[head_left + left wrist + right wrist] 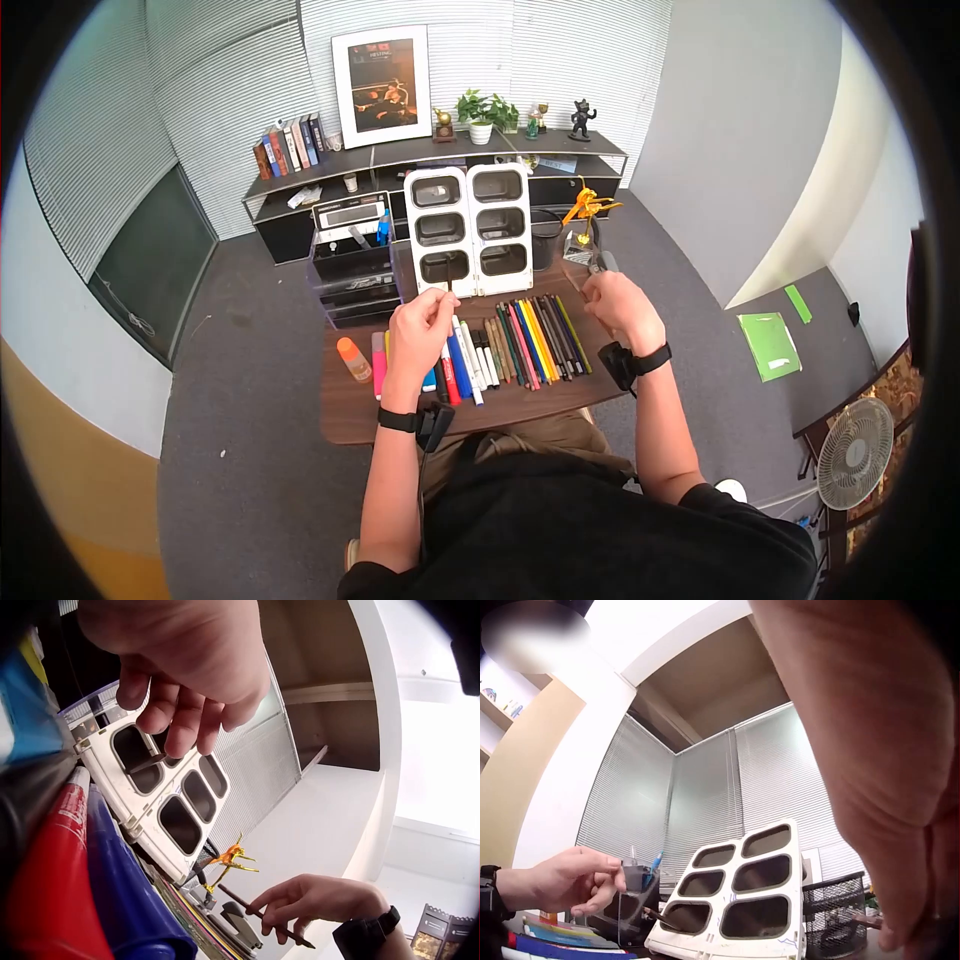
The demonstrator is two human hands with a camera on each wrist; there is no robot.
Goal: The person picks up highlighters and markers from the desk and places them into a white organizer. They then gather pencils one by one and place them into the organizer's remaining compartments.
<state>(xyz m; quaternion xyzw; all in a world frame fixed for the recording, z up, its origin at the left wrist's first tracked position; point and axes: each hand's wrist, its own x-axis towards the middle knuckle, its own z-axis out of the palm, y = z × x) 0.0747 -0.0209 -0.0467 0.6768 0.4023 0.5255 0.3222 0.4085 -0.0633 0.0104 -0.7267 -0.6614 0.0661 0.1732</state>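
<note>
My left hand [420, 328] pinches a dark pencil [449, 272] at the front of the white organizer [472, 228], which stands tilted with several dark openings. The pencil's far end overlaps the lower left opening in the head view; the right wrist view shows the same pencil [662, 919] at that opening. On the right, my right hand [625, 303] is raised above the table and holds a brown pencil [247, 906] slantwise between thumb and fingers. Below the hands lies a row of colored pencils [540, 338], with markers [460, 365] to its left.
A clear drawer box [355, 285] with pens stands left of the organizer. An orange-capped glue bottle [354, 360] is at the table's left. Behind the right hand are a black mesh holder [834, 915], a stapler [240, 926] and a yellow-orange figure [588, 205].
</note>
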